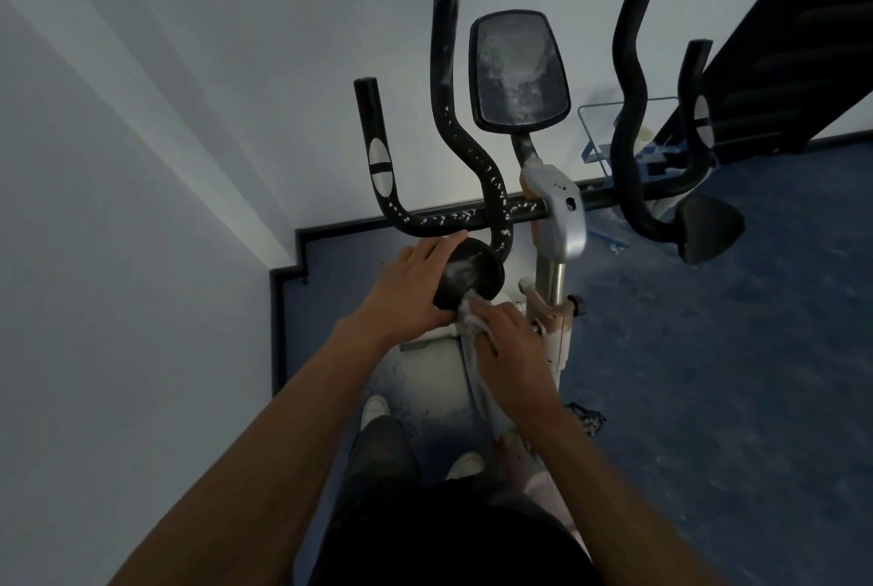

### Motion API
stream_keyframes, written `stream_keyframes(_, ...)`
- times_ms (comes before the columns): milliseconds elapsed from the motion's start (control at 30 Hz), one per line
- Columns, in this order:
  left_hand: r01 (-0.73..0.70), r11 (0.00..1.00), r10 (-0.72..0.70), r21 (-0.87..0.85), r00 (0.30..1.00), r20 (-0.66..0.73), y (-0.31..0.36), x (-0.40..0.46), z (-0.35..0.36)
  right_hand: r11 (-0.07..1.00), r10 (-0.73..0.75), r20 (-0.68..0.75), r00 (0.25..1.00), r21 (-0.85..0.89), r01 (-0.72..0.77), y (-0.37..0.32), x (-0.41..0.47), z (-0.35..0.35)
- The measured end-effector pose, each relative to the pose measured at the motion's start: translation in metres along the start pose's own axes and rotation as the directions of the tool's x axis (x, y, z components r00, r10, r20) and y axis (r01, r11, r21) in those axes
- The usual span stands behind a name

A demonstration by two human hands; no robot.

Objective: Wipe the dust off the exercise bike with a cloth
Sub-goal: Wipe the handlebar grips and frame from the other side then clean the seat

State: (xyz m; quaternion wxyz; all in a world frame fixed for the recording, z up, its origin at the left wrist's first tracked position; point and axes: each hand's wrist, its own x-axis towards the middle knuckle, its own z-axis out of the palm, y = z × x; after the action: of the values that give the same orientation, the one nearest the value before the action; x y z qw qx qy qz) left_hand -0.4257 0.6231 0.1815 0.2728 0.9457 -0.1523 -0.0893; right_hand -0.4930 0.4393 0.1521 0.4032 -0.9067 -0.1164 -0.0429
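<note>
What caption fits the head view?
Left hand steadies the bike's dusty elbow pad while the right hand wipes with a cloth.

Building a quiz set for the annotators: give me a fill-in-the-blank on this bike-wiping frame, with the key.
1. The right hand presses the ____ against the near edge of the left elbow pad.
2. The left hand steadies that pad from the ____ side.
3. The console screen looks ____, streaked grey.
4. White flecks cover the handlebar on the ____ half of the exercise bike.

Missing words: cloth; left; dusty; left
</note>
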Motion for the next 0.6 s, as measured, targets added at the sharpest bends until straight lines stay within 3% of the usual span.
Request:
stream_keyframes(100,0.010,1.000,-0.010,-0.012,1.000,-0.003,0.000,0.000,0.001,0.998,0.041,-0.169,0.985,-0.030,-0.047,0.001,0.013,-0.005)
stream_keyframes(267,0.023,0.998,-0.024,-0.064,1.000,-0.013,0.000,0.000,0.003,0.988,-0.061,-0.041,0.997,-0.143,0.055,0.006,0.009,-0.007)
stream_keyframes(433,0.029,0.996,-0.031,-0.084,0.999,-0.016,0.000,0.001,0.002,0.990,-0.067,-0.163,0.984,-0.134,0.045,0.001,0.025,-0.021)
stream_keyframes(600,0.038,0.993,-0.041,-0.110,0.999,-0.019,0.002,0.000,0.001,0.988,-0.087,-0.149,0.985,-0.138,0.067,0.006,0.025,-0.021)
